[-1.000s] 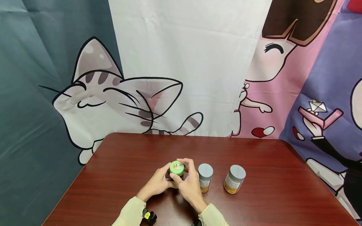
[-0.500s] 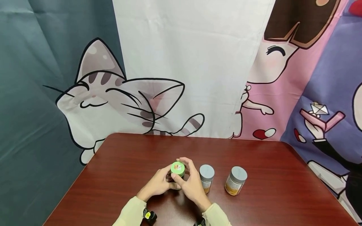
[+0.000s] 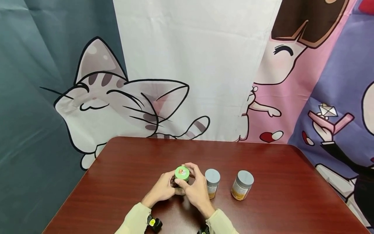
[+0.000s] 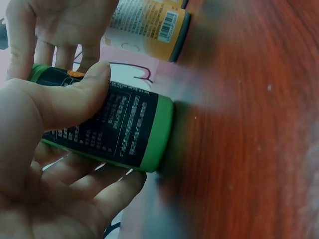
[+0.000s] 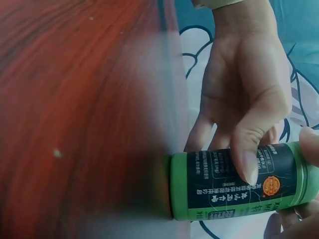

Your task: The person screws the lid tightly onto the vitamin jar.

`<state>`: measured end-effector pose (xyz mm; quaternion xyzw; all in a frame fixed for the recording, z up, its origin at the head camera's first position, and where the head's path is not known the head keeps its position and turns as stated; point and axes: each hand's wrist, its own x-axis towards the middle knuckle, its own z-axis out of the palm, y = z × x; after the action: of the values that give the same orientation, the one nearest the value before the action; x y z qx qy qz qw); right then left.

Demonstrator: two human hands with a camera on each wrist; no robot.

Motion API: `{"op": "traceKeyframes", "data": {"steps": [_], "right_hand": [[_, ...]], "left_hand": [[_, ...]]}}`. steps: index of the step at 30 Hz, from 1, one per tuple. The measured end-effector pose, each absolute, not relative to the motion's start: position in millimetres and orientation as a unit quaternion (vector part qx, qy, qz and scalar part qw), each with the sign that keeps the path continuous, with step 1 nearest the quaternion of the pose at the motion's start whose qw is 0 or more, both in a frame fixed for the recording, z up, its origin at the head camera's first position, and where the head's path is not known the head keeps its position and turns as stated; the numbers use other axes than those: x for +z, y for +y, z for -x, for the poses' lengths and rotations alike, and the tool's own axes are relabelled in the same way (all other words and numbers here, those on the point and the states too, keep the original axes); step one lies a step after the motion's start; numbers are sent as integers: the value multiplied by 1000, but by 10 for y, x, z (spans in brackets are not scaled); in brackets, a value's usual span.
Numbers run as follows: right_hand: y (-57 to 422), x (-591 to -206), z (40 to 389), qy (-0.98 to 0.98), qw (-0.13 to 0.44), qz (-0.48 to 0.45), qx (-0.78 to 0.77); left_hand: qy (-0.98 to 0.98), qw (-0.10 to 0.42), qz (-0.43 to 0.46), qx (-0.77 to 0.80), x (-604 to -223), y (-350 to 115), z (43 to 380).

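A green jar [image 5: 234, 184] with a black label stands nearly upright between my hands, its green lid [image 3: 182, 173] facing up in the head view. My left hand [image 3: 162, 189] grips the jar's body, the thumb [image 4: 84, 99] lying across the label. The fingers of my right hand [image 3: 196, 190] hold the lid from the far side and the thumb from the near side. The green base [image 4: 160, 134] is close to the tabletop; whether it touches I cannot tell. Two grey-lidded jars [image 3: 212, 182] [image 3: 242, 185] with white and orange labels stand to the right.
The nearer grey-lidded jar stands just beyond the right hand. All this is on a reddish-brown wooden table [image 3: 122, 175]. Behind it hangs a cloth backdrop [image 3: 187, 58] printed with a cartoon cat and figures. Black wrist cameras [image 3: 155, 224] sit on both pale sleeves.
Both hands keep the same hold on the green jar. The whole head view shifts slightly down and right, then back; the lid's printed sticker looks almost the same.
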<state>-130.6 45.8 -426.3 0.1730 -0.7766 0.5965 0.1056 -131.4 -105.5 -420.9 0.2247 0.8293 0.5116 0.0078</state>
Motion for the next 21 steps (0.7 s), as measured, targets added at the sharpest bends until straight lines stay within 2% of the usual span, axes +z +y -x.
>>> {"op": "traceKeyframes", "data": {"steps": [8, 21], "right_hand": [[439, -4312, 1316, -772, 114, -168, 603], [458, -4340, 1325, -773, 114, -174, 600]], "left_hand": [[849, -33, -217, 481, -4512, -1062, 1446], [848, -15, -213, 484, -4526, -1083, 1461]]}}
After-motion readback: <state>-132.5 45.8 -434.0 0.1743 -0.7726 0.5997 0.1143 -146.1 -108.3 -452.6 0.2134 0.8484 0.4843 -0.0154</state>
